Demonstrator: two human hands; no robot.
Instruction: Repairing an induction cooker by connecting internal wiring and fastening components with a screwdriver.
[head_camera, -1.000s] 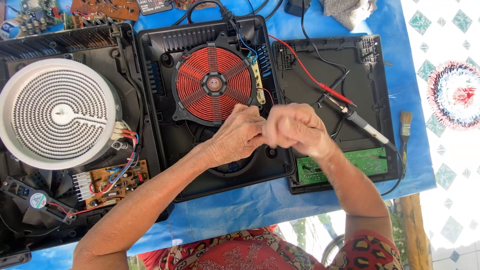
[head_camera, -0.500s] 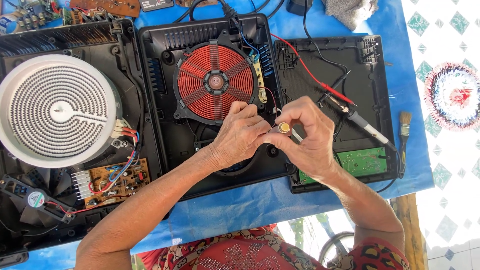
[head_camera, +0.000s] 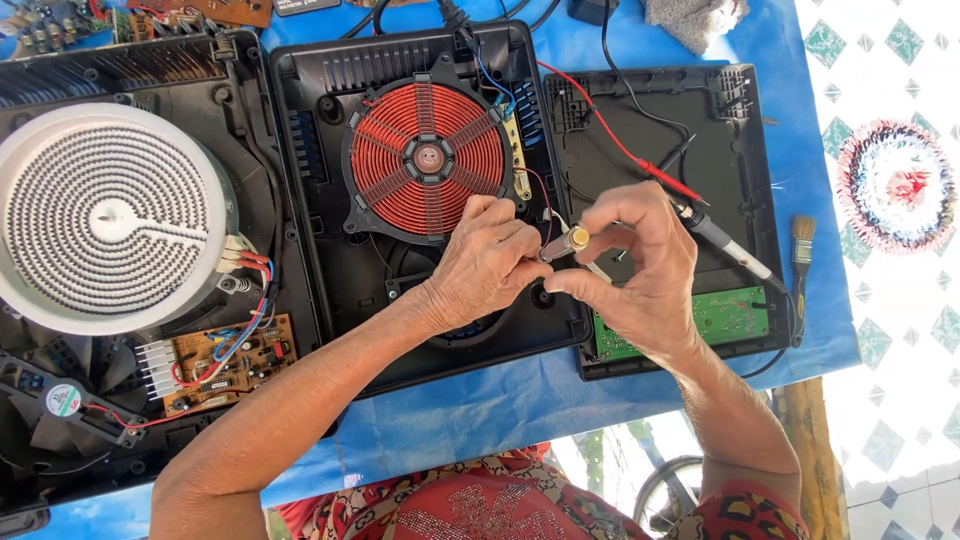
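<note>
Two hands meet mid-frame over the opened black cooker base (head_camera: 330, 250). Left hand (head_camera: 490, 265) has fingers curled tight, pinching one end of a small brass-coloured cylinder part (head_camera: 565, 243); right hand (head_camera: 640, 270) closes thumb + forefinger round the other end, remaining fingers arched loose. Part sits between the two fingertip groups, tilted, held just above the base and just right of the red copper coil (head_camera: 428, 158). A thin pale lead seems to run off it toward lower right, too fine to be sure.

Step in hand, my read: inspecting or turning the small part by hand, both grips precise, no tool in use. Next move calls for a steady pinch w/ one hand so the other can free up; part is small and smooth, likely easy to drop into the casing.

Rest of bench: soldering iron (head_camera: 725, 245) lies on the black cover panel (head_camera: 650, 110) at right, red probe (head_camera: 665, 178) beside it. Green circuit board (head_camera: 725, 320) at the panel's lower edge. Small paintbrush (head_camera: 801, 250) at far right on the blue cloth (head_camera: 480, 410). White spiral heating plate (head_camera: 105, 215) at left, brown circuit board (head_camera: 225, 360) w/ red + blue wires below it, small fan (head_camera: 65, 400) in lower left.
</note>
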